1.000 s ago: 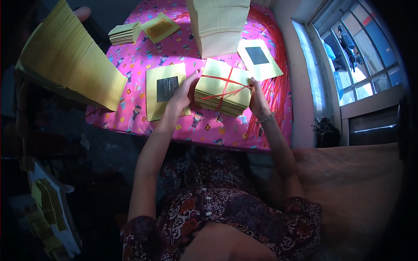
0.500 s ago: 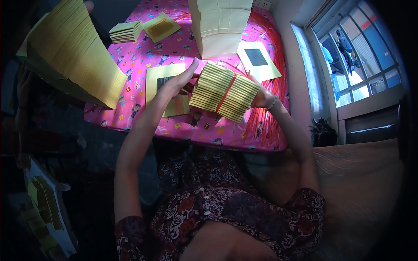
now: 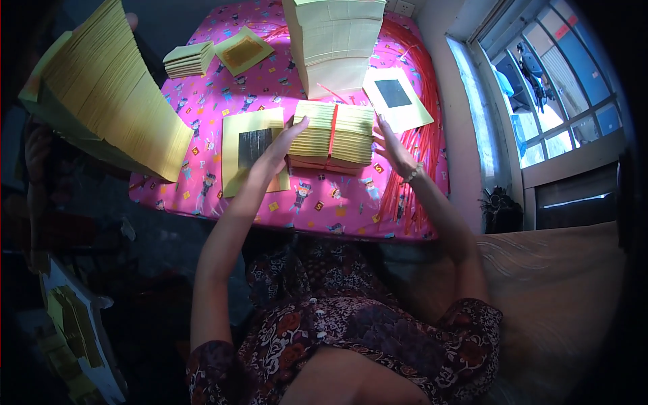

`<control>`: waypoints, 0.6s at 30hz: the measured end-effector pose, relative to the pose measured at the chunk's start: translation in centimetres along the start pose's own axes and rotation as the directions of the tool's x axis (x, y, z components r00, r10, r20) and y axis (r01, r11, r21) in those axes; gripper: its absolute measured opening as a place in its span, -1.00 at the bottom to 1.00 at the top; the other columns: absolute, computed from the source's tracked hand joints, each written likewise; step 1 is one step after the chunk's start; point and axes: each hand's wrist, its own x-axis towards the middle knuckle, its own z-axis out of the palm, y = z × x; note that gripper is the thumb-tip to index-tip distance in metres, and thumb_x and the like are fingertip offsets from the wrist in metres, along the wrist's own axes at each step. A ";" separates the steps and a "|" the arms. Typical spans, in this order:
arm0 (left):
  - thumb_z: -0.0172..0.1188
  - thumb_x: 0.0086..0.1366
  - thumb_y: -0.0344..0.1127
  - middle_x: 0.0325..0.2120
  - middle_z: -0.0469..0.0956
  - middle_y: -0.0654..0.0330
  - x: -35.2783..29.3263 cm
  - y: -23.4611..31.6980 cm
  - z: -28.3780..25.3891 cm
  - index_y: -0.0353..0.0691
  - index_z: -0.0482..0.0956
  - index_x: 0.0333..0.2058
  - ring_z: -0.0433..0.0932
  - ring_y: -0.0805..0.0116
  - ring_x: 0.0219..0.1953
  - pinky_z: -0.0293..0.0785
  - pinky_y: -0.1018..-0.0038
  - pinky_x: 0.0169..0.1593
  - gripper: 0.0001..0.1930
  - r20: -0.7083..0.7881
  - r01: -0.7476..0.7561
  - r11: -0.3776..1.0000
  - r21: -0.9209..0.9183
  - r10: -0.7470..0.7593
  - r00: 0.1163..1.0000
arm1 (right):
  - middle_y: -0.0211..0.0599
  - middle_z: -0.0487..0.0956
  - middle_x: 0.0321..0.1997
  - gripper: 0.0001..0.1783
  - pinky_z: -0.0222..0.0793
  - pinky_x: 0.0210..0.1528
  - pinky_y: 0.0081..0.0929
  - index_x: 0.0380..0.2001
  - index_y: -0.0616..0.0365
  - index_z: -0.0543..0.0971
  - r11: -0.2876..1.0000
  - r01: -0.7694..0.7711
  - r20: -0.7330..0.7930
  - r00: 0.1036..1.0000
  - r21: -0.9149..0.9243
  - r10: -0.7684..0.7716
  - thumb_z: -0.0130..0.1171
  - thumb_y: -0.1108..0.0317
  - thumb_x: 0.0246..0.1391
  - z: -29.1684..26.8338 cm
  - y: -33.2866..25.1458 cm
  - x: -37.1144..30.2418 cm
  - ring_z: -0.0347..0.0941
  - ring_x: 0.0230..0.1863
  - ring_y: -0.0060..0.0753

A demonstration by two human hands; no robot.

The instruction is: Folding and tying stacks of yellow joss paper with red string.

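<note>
A bundle of folded yellow paper, bound round the middle by a red plastic strip, lies on the pink table cover between my hands. My left hand grips its left end, the thumb along the upper edge and the other fingers hidden. My right hand is beside the right end, fingers stretched and apart; whether the fingertips touch the paper I cannot tell. Under my left forearm lies a flat yellow sheet with a dark rectangle. Just behind the bundle a tall pale paper stack stands upright.
A big leaning yellow paper stack fills the left side. Farther back are a small paper pile and a sheet with a brown square. Another dark-patched sheet and loose red strips lie at right, near a barred window.
The bundle has been turned level and lowered onto the table, slightly to the left. My right hand has loosened from its right end; my left hand stays at its left end.
</note>
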 end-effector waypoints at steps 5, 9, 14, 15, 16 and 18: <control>0.09 0.28 0.09 0.30 0.08 0.01 0.8 -0.9 0.4 -0.20 -0.35 0.37 0.09 0.18 0.32 0.04 0.27 0.33 -0.04 -0.178 -0.107 0.986 -0.129 0.083 0.981 | -0.21 0.49 0.06 -0.34 0.35 0.14 -0.38 0.11 0.21 0.38 0.862 -0.052 0.022 0.999 0.504 0.047 -0.14 -0.17 0.26 3.9 0.6 1.9 0.44 0.07 -0.35; 0.04 0.31 0.10 0.24 0.20 0.04 0.9 -0.8 0.0 -0.23 -0.01 0.33 0.19 0.24 0.27 0.12 0.32 0.29 -0.22 -0.169 -0.081 0.991 -0.109 0.062 0.984 | -0.20 0.48 0.07 -0.41 0.38 0.11 -0.39 0.08 0.21 0.38 0.798 0.022 -0.001 1.000 0.603 -0.027 -0.11 -0.10 0.27 4.4 0.4 2.2 0.47 0.03 -0.34; -0.19 0.41 0.15 0.16 0.33 0.08 0.4 -0.8 -0.2 -0.29 0.20 0.23 0.33 0.33 0.16 0.25 0.36 0.21 -0.34 -0.156 -0.233 0.931 -0.281 0.195 0.968 | -0.16 0.43 0.17 -0.28 0.21 0.25 -0.40 0.19 0.24 0.30 0.872 0.058 0.019 0.997 0.486 -0.077 -0.28 -0.19 0.29 3.2 1.5 3.1 0.36 0.18 -0.35; -0.39 0.43 0.20 0.16 0.33 0.02 0.9 -0.7 -0.4 -0.32 0.16 0.26 0.30 0.23 0.21 0.18 0.36 0.26 -0.29 -0.253 -0.300 0.934 -0.195 0.247 0.935 | -0.11 0.30 0.30 -0.18 0.06 0.34 -0.39 0.28 0.26 0.19 0.907 0.128 -0.072 0.992 0.401 -0.108 -0.37 -0.26 0.29 3.3 1.7 4.2 0.22 0.30 -0.29; -0.42 0.43 0.22 0.22 0.25 0.00 1.2 -0.7 -0.9 -0.29 0.09 0.30 0.21 0.19 0.27 0.07 0.36 0.31 -0.27 -0.362 -0.302 0.944 -0.134 0.237 0.901 | -0.09 0.22 0.35 -0.17 0.03 0.35 -0.37 0.31 0.26 0.13 0.910 0.190 -0.120 0.981 0.369 -0.156 -0.39 -0.27 0.29 2.8 2.2 4.3 0.16 0.33 -0.25; -0.50 0.42 0.26 0.35 -0.01 -0.05 1.6 -0.7 -2.1 -0.20 -0.06 0.36 -0.06 0.11 0.39 -0.20 0.34 0.39 -0.24 -0.440 -0.330 0.942 0.050 0.318 0.840 | -0.04 0.02 0.44 -0.12 -0.04 0.38 -0.34 0.36 0.27 -0.03 0.910 0.282 -0.238 0.947 0.304 -0.214 -0.44 -0.28 0.29 2.3 2.9 5.1 0.01 0.41 -0.17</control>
